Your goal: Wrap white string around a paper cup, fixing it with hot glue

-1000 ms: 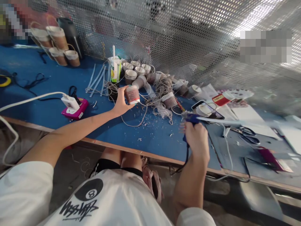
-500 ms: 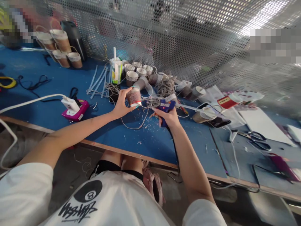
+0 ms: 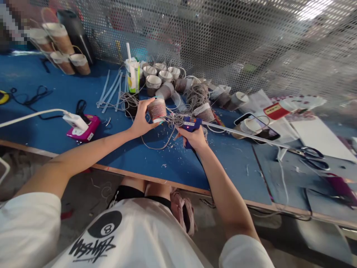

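At nine o'clock on the blue table (image 3: 50, 123) lay a pink box (image 3: 83, 131) under a white plug (image 3: 73, 120); its label was too small for us to read. Finished twine-wrapped cups (image 3: 60, 56) stood at ten o'clock. Our left hand (image 3: 141, 121) was clamped around the half-wrapped cup (image 3: 156, 109), near centre, tilted. Our right hand (image 3: 195, 137) gripped the blue glue gun (image 3: 191, 124), nozzle touching the cup's lower side. We judged the wrapping partly done, with unwrapped cups (image 3: 158, 76) waiting at twelve o'clock. Our shirt (image 3: 106, 234) showed an "8".
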`<state>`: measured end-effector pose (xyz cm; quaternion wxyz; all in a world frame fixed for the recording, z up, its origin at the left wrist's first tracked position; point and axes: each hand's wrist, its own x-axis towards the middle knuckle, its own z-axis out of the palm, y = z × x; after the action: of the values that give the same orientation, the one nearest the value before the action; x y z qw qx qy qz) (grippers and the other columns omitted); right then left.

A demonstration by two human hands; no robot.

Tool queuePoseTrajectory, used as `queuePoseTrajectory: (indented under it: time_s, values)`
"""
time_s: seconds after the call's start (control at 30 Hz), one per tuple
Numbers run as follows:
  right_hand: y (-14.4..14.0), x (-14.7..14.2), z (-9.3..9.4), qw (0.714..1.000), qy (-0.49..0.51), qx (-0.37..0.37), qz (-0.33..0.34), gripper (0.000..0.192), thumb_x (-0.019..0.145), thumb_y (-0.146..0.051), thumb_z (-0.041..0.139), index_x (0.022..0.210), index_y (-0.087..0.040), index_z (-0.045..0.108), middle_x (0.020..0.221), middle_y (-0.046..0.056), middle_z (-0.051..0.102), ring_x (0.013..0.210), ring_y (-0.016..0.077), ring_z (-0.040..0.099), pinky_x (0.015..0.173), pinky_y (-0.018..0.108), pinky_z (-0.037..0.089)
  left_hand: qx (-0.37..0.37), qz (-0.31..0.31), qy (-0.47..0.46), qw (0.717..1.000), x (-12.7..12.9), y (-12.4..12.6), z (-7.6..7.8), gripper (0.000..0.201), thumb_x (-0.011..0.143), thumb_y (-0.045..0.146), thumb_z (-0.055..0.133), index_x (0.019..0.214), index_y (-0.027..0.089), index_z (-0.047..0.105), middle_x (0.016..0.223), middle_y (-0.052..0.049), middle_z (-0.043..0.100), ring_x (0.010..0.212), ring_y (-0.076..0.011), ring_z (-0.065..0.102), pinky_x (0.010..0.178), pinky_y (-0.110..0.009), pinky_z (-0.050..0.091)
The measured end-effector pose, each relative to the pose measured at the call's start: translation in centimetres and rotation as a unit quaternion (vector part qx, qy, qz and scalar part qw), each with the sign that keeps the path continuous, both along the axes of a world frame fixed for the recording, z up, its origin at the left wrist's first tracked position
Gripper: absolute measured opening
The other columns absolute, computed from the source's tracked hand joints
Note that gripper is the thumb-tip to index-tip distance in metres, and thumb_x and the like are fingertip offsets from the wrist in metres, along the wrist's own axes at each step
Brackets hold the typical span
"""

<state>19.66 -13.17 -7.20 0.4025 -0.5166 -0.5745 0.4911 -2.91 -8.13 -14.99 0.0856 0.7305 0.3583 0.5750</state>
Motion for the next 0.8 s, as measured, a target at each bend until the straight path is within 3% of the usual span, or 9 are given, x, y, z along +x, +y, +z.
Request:
queuePoseTrajectory:
  time_s: [0.4, 0.8]
  values:
    - [-0.53, -0.45, 0.79, 0.999, -0.012, -0.016, -0.027, 0.033, 0.058, -0.037, 0.083, 0.057, -0.022, 0.054, 0.044, -0.005, 0.052, 0.031, 0.0086, 0.042, 0.029, 0.025, 0.040, -0.018, 0.001, -0.011, 1.000, -0.03, -0.19, 0.15, 0.088, 0.072, 0.070, 0.074, 0.143, 0.033, 0.037, 0.128, -0.010, 0.044, 0.117, -0.0270, 0.054, 0.086, -0.036, 0.057]
    - [-0.38, -0.31, 0.97, 0.995, -0.045, -0.025, -0.086, 0.011, 0.054, -0.020, 0.060, 0.052, -0.022, 0.049, 0.039, -0.007, 0.046, 0.032, 0.0086, 0.040, 0.031, 0.022, 0.037, -0.027, -0.032, -0.063, 0.997, 0.12, 0.07, -0.31, 0.091, 0.071, 0.072, 0.073, 0.145, 0.035, 0.034, 0.135, -0.011, 0.038, 0.123, -0.0282, 0.055, 0.093, -0.039, 0.058]
